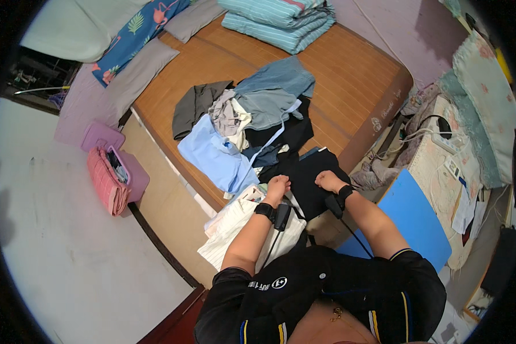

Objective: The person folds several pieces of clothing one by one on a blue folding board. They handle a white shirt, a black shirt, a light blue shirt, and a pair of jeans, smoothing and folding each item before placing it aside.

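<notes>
A black garment (311,175) lies at the near edge of the bed, between my two hands; its exact kind does not show. My left hand (278,188) is closed at its left side, fingers curled on the cloth. On the right side of the same garment, my right hand (330,182) pinches the fabric. Beyond them spreads a heap of clothes: a light blue shirt (215,153), a dark grey garment (198,106), a grey-blue garment (266,106) and a denim piece (284,77). White striped cloth (229,235) hangs beneath my left forearm.
The heap rests on a brown mat-covered bed (350,63). Folded striped quilts (278,26) and grey pillows (140,74) sit at its far side. On the left stands a pink storage box (135,172) with a pink folded cloth (106,180). A blue board (415,215) and a cluttered table (436,166) are at right.
</notes>
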